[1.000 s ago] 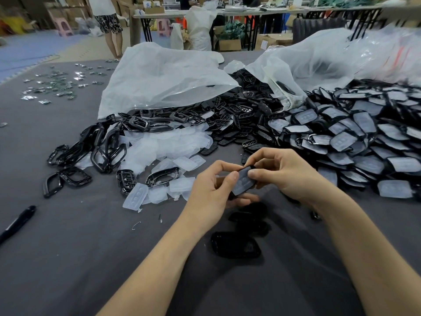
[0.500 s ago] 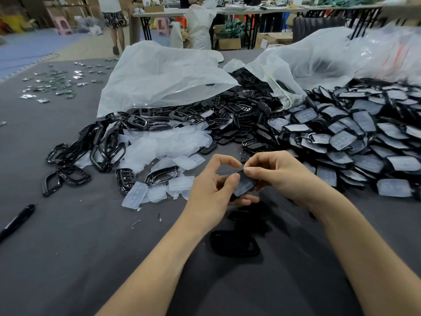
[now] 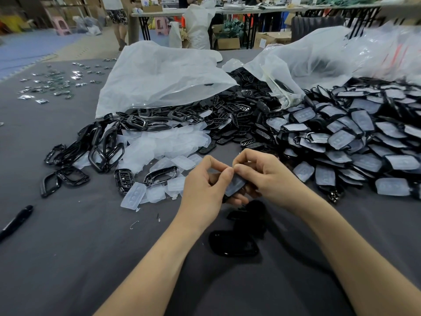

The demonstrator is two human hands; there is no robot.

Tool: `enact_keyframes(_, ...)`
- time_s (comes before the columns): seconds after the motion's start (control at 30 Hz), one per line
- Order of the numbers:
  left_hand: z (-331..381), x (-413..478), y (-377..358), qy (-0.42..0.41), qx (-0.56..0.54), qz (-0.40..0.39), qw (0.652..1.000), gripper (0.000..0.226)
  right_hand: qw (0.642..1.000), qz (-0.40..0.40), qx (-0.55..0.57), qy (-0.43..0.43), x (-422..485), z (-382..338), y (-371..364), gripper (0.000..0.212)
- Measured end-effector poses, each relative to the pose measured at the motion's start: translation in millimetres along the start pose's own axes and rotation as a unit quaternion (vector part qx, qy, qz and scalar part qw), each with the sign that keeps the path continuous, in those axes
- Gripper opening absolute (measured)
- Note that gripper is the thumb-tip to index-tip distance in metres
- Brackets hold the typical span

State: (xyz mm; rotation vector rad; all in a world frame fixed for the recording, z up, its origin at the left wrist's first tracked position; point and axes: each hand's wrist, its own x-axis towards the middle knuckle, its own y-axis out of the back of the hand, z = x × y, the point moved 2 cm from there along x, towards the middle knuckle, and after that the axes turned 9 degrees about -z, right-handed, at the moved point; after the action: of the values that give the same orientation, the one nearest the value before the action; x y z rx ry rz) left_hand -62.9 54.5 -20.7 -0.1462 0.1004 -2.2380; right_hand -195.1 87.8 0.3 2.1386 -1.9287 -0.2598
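Above the middle of the grey table (image 3: pixel 68 258), both hands hold one small black key-fob part with a translucent rubber pad (image 3: pixel 235 184) on it. My left hand (image 3: pixel 202 188) grips it from the left, thumb tip at its upper edge. My right hand (image 3: pixel 266 176) pinches the upper edge of the pad from the right. The underside of the part is hidden by my fingers. Two glossy black shells (image 3: pixel 233 244) lie on the table just below my hands.
A big heap of assembled black parts with pads (image 3: pixel 355 142) fills the right. Loose translucent pads (image 3: pixel 159 151) and black frames (image 3: pixel 98 151) lie at left, behind them white plastic bags (image 3: pixel 159 74). A black pen (image 3: pixel 16 221) lies far left. A person stands far back.
My hands have stayed in place; my fingertips have closed together over the top edge of the pad. The person at the back has stepped further away.
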Motion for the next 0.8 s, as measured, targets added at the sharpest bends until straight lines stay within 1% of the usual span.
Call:
enact_keyframes(0.1,-3.8,0.5,0.2,-0.001,0.023,0.001,1.000,0.009,0.999,0.027,-0.023,-0.016,0.9,4.0,2.6,0.017)
enact_keyframes(0.13,-4.4,-0.2,0.3,-0.022,0.067,-0.001,0.998,0.012,0.998,0.046,-0.020,-0.025,1.1,5.4,5.2,0.018)
enact_keyframes(0.17,-3.8,-0.7,0.6,-0.064,0.138,-0.004,0.988,0.017,0.997,0.068,-0.003,-0.035,1.4,6.8,9.0,0.018)
enact_keyframes(0.23,-0.5,-2.3,-1.0,-0.163,0.286,-0.027,0.944,0.033,0.990,0.110,0.066,-0.058,1.0,9.6,19.3,0.019)
enact_keyframes(0.3,0.1,-2.6,-3.7,-0.233,0.356,-0.050,0.904,0.038,0.977,0.122,0.151,-0.091,-1.0,12.1,28.4,0.019)
enact_keyframes(0.33,-1.0,-2.5,-5.0,-0.252,0.368,-0.054,0.894,0.036,0.970,0.117,0.184,-0.109,-2.0,13.8,31.1,0.019)
enact_keyframes(0.4,-2.7,-2.8,-5.4,-0.263,0.371,-0.044,0.890,0.032,0.964,0.095,0.210,-0.136,-2.8,16.3,31.4,0.020)
enact_keyframes(0.5,-1.8,-3.6,-3.3,-0.258,0.358,-0.021,0.897,0.031,0.963,0.080,0.208,-0.149,-1.8,17.2,27.3,0.021)
enact_keyframes(0.57,-0.6,-4.3,-4.5,-0.252,0.358,-0.021,0.899,0.035,0.963,0.085,0.207,-0.152,-2.1,16.8,26.9,0.023)
enact_keyframes(0.67,0.7,-4.8,-6.5,-0.226,0.343,-0.025,0.911,0.042,0.962,0.078,0.212,-0.155,-2.6,16.0,27.0,0.024)
enact_keyframes(0.8,1.0,-5.2,-8.9,-0.222,0.338,-0.037,0.914,0.034,0.964,0.075,0.202,-0.158,-2.1,16.0,25.6,0.023)
